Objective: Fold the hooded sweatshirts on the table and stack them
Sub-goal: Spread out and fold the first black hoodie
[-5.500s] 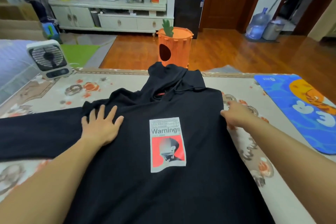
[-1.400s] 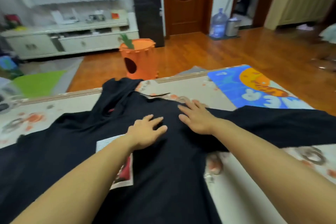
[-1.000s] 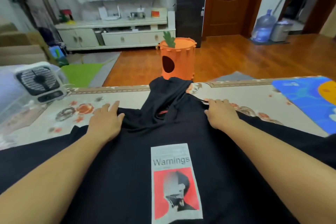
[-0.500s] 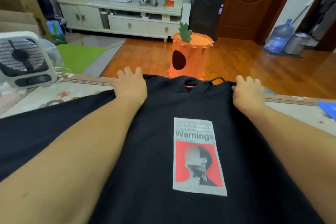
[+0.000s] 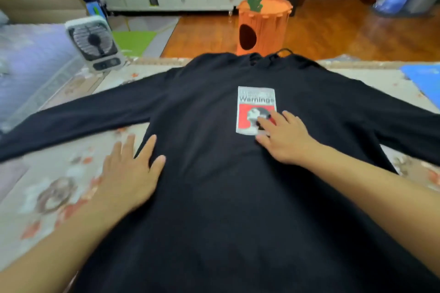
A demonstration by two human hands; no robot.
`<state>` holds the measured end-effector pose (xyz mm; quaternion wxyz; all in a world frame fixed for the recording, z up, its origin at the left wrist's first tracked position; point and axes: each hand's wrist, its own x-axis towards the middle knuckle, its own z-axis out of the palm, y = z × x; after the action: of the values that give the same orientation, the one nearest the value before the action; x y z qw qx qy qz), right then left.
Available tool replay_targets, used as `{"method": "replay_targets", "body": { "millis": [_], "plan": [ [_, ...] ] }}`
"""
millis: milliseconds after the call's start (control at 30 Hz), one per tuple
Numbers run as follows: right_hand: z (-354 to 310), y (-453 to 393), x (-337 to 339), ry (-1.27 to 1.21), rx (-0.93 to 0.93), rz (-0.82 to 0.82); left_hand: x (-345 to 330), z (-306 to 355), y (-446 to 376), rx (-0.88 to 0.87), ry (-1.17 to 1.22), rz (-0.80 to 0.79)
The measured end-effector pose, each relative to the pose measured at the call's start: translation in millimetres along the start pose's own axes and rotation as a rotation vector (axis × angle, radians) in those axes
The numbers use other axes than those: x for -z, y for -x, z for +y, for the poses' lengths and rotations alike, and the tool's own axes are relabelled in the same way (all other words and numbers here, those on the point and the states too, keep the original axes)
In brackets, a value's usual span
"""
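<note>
**Sweatshirt spread flat, both hands pressing**

While the black hooded sweatshirt with a printed chest patch (image 5: 214, 173) lies face-up on the floral-patterned worktop (image 5: 47, 197), sleeves spread, the left hand (image 5: 129, 173) rests flat, fingers straight, on its left edge. The right hand (image 5: 285, 138) presses flat, overlapping the patch. Beyond stands an orange carrot-shaped bin (image 5: 262, 26).

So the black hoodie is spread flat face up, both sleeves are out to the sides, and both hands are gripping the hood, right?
Not quite. In the head view neither hand is at the hood: the left hand lies flat at the black hoodie's left edge and the right hand rests on its printed patch. The rest is right.
</note>
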<state>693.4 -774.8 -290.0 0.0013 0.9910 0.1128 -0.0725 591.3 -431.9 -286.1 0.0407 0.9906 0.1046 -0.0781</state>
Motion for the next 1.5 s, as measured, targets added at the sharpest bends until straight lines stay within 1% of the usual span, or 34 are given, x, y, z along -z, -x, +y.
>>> {"method": "replay_targets", "body": {
  "millis": [33, 100, 167, 233, 300, 367, 433, 467, 533, 567, 600, 667, 700, 767, 800, 833, 867, 900, 933, 967, 1000, 1034, 1100, 1134, 1167, 1200, 1267, 1300, 1334, 1400, 1434, 1500],
  "plan": [
    [4.2, 24.5, -2.0, 0.012, -0.036, -0.003, -8.0, -10.7, 31.6, -0.023, -0.026, 0.004],
    [19.1, 75.5, -9.0, 0.009, -0.118, 0.016, -21.5, -20.2, 90.0, -0.149, -0.052, 0.054],
    [31.6, 129.3, -14.7, -0.019, -0.192, 0.052, -28.0, -22.3, 135.5, -0.291, 0.001, 0.114],
    [38.9, 185.1, -18.7, -0.109, -0.246, 0.066, -30.4, -27.3, 164.9, -0.441, 0.099, 0.146],
    [41.9, 238.3, -25.6, -0.177, -0.244, 0.095, -27.9, -35.9, 182.1, -0.57, 0.159, 0.108],
    [44.0, 281.9, -31.9, -0.149, -0.217, 0.099, -23.1, -45.5, 189.2, -0.668, 0.127, 0.06],
    [49.4, 312.4, -35.8, -0.149, -0.274, 0.092, -17.7, -55.6, 185.6, -0.666, 0.144, 0.051],
    [52.0, 323.1, -37.2, -0.169, -0.327, 0.123, -12.9, -58.6, 182.8, -0.638, 0.152, 0.057],
    [51.0, 335.4, -35.4, -0.198, -0.503, 0.23, -6.0, -59.1, 178.6, -0.65, 0.108, 0.097],
    [47.3, 338.1, -33.3, -0.211, -0.59, 0.252, -3.9, -57.4, 177.9, -0.668, 0.068, 0.113],
    [43.5, 339.0, -32.0, -0.218, -0.634, 0.252, -1.4, -54.8, 178.3, -0.681, 0.038, 0.118],
    [39.2, 339.8, -25.8, -0.255, -0.613, 0.279, 0.8, -52.3, 178.8, -0.711, -0.026, 0.133],
    [40.6, 341.6, -19.2, -0.292, -0.602, 0.35, 3.2, -51.2, 180.0, -0.728, -0.056, 0.152],
    [54.1, 348.3, -0.3, -0.323, -0.622, 0.56, 9.5, -48.5, 185.0, -0.753, -0.078, 0.221],
    [64.2, 351.8, 6.4, -0.312, -0.642, 0.615, 10.7, -46.7, 188.5, -0.768, -0.069, 0.252],
    [73.3, 354.7, 7.4, -0.286, -0.672, 0.596, 10.2, -44.2, 193.1, -0.792, -0.06, 0.27],
    [79.6, 356.6, 4.0, -0.248, -0.696, 0.514, 6.5, -41.8, 197.9, -0.816, -0.061, 0.273],
    [82.2, 358.5, -3.3, -0.217, -0.706, 0.394, -0.5, -41.0, 201.8, -0.836, -0.076, 0.274],
    [82.9, 360.3, -13.4, -0.204, -0.698, 0.285, -9.2, -42.3, 203.9, -0.834, -0.085, 0.278],
    [82.0, 361.7, -22.3, -0.21, -0.684, 0.219, -17.6, -46.1, 204.1, -0.801, -0.07, 0.288],
    [80.9, 362.6, -29.4, -0.21, -0.666, 0.198, -23.7, -51.1, 203.9, -0.739, -0.044, 0.294],
    [79.4, 362.9, -31.4, -0.185, -0.666, 0.197, -27.5, -56.6, 203.3, -0.672, -0.027, 0.307],
    [79.5, 359.8, -26.2, -0.054, -0.611, 0.272, -26.5, -65.6, 205.0, -0.584, -0.013, 0.332],
    [79.8, 356.8, -23.4, -0.002, -0.522, 0.351, -23.7, -68.4, 208.6, -0.573, 0.002, 0.352],
    [78.3, 354.7, -21.0, -0.014, -0.39, 0.402, -20.8, -69.9, 213.1, -0.573, 0.017, 0.387],
    [73.9, 352.8, -18.5, -0.091, -0.248, 0.374, -17.8, -70.1, 218.1, -0.577, 0.023, 0.43],
    [64.6, 353.7, -18.4, -0.194, -0.046, 0.148, -12.7, -70.0, 225.5, -0.576, 0.001, 0.475],
    [60.0, 357.1, -21.0, -0.157, -0.005, 0.049, -13.6, -71.3, 225.7, -0.573, -0.031, 0.474],
    [59.9, 360.2, -26.8, -0.113, 0.022, 0.011, -16.3, -73.0, 224.5, -0.563, -0.078, 0.457],
    [64.9, 365.4, -38.2, -0.085, 0.037, 0.02, -23.0, -74.5, 222.8, -0.52, -0.151, 0.409],
    [68.4, 367.1, -41.7, -0.11, 0.03, 0.042, -25.3, -74.0, 222.2, -0.479, -0.13, 0.391],
    [74.5, 369.5, -45.0, -0.191, 0.026, 0.119, -27.3, -68.8, 224.0, -0.284, 0.054, 0.382]
  ]
}}
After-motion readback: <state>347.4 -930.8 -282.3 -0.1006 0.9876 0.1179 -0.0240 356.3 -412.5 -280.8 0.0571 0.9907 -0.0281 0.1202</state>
